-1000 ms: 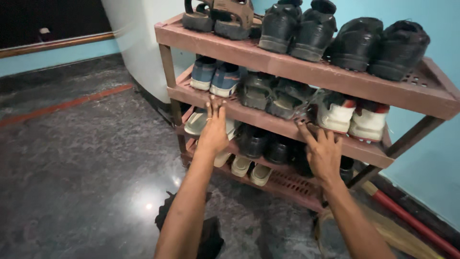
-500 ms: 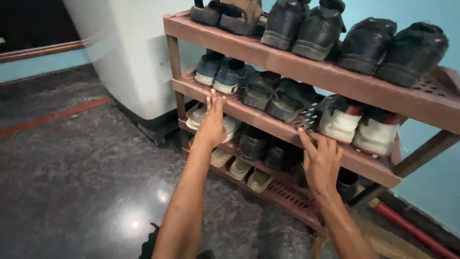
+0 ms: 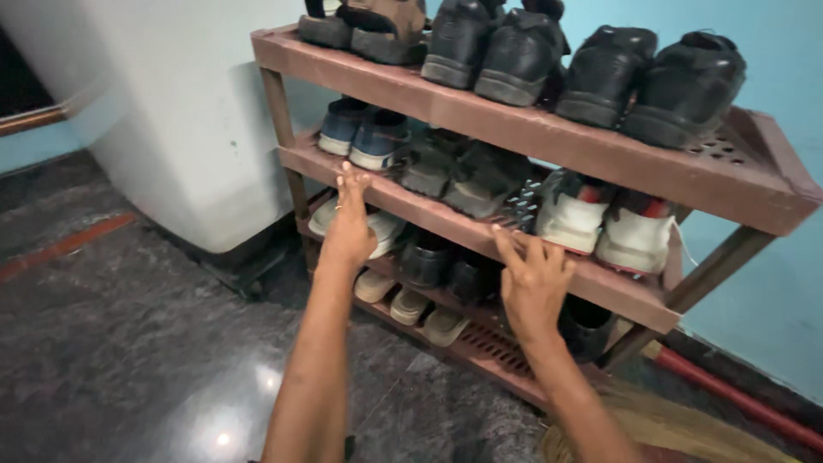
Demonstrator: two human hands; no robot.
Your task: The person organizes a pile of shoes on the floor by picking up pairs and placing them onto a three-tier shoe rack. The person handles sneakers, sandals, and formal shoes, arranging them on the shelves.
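1. Dark shiny floor (image 3: 129, 360) and a blue wall (image 3: 771, 51) are all around a brown shoe rack (image 3: 531, 129) that stands by a white wall block (image 3: 171, 129).
2. Left hand (image 3: 349, 225) is flat and open. Its fingertips touch the front edge of the middle shelf (image 3: 446, 219). It grips nothing.
3. Right hand (image 3: 533, 279) is open too, fingers spread. It presses on the same shelf edge, further along. It holds nothing either.
4. Near the left hand sit blue sneakers (image 3: 360, 133) above and pale shoes (image 3: 377, 227) just behind it.
5. Near the right hand sit white shoes with red trim (image 3: 604, 227).
6. Dark grey shoes (image 3: 454, 171) lie between the two hands.
7. Up top stand black shoes (image 3: 591, 69) in a row, and a brown sandal (image 3: 386, 26).
8. Low down are tan slippers (image 3: 411, 304) and more dark shoes (image 3: 429, 261).
9. I think the rack is stiff plastic and light by itself, but full of shoes it will feel heavy and wobbly.
10. Shoes may slide off if it tips.
11. Good places to hold look like the shelf edges or the side posts (image 3: 279, 111), one hand on each side, kept level.
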